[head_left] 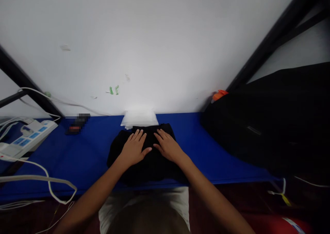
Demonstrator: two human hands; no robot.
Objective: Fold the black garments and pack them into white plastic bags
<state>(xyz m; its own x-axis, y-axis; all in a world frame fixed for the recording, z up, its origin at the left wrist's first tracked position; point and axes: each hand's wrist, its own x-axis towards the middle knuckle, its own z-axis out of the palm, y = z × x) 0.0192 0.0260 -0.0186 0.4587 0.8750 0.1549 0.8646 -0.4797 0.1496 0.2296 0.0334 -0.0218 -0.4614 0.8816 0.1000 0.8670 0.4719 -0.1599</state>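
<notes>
A black cloth item (152, 168), folded or bunched, lies on the blue surface (190, 137) in front of me. My left hand (134, 148) rests flat on its left half, fingers spread and thumb pointing inward. On the right half lies my right hand (167, 145), also flat with its fingers apart. Neither hand grips the fabric. Just behind the cloth, against the wall, sits a white packet (139, 118). The exact kind of garment or cloth cannot be made out.
A white power strip (31, 137) with tangled cables stands at the left. Near the wall lies a dark, partly pixelated object (78, 124). A large black bag (273, 124) fills the right side, with something orange (220, 95) behind it. Black frame bars (268, 44) slant along both sides.
</notes>
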